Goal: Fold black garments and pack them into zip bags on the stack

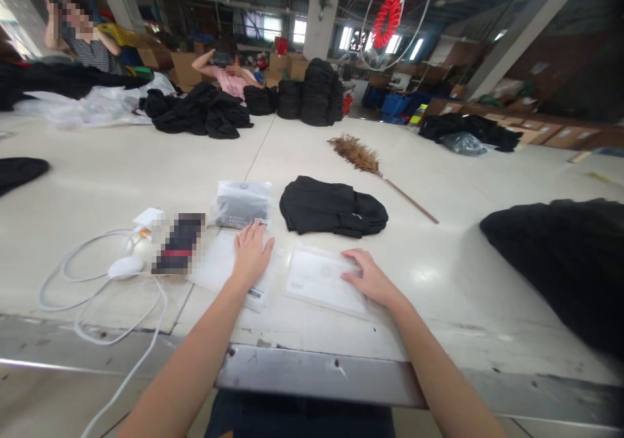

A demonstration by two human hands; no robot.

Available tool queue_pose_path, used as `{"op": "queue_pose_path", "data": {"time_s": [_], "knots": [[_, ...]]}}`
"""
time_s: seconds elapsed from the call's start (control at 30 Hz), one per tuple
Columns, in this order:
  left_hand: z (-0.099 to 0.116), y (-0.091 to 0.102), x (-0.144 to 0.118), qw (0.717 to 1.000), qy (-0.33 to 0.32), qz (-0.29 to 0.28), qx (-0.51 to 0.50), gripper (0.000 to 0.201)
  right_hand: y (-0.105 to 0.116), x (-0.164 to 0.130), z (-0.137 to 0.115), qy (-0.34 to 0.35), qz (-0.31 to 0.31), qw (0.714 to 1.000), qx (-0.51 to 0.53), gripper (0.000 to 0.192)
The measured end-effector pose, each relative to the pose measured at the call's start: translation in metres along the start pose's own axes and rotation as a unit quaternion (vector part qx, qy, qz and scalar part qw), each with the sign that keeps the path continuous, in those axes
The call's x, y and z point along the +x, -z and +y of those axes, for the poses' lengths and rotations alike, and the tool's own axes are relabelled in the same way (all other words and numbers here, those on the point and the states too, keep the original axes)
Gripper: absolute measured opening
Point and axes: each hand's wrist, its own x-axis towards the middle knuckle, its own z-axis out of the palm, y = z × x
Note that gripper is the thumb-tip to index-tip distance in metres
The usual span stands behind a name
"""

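My left hand [252,249] lies flat with its fingers spread, resting on a stack of clear plastic bags [214,262]. Its fingertips reach the lower edge of a filled plastic packet [242,205] with something dark inside. At the right end of a flat whitish plastic bag [312,279] is my right hand [368,277], thumb and fingers apart over the bag and nothing visibly gripped. Just beyond that bag lies a folded black garment [324,207], apart from both hands.
Left of my hands are a phone [178,243] and a white cable [73,305]. A feather duster [358,155] lies farther back. Black fabric [565,256] is heaped at right, and stacked black bundles [316,97] stand behind. Two people sit across the table [429,321].
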Motion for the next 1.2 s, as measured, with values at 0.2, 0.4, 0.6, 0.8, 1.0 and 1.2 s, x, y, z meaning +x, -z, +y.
{"op": "queue_pose_path", "data": {"time_s": [0.2,0.4,0.6,0.8,1.0,1.2], "knots": [[0.016,0.004,-0.007,0.996,-0.021,0.057,0.066,0.037,-0.003,0.007,0.012,-0.006,0.035,0.999,-0.039,0.031],[0.054,-0.002,-0.015,0.979,-0.196,-0.052,0.012,0.027,-0.013,0.014,0.016,-0.031,0.052,0.997,-0.05,0.018],[0.088,-0.038,-0.017,0.964,-0.208,-0.159,0.039,0.044,-0.006,0.009,0.015,-0.012,0.066,0.998,-0.005,0.018],[0.087,-0.036,-0.024,0.95,-0.232,-0.204,0.041,0.036,0.004,0.02,0.021,0.005,0.144,0.989,-0.041,0.02],[0.087,-0.033,-0.024,0.948,-0.229,-0.214,0.047,0.036,0.034,0.082,0.039,0.04,0.135,0.967,-0.211,0.032],[0.088,-0.035,-0.023,0.955,-0.22,-0.196,0.033,0.044,0.043,0.127,0.052,0.052,0.054,0.966,-0.249,0.023]]}}
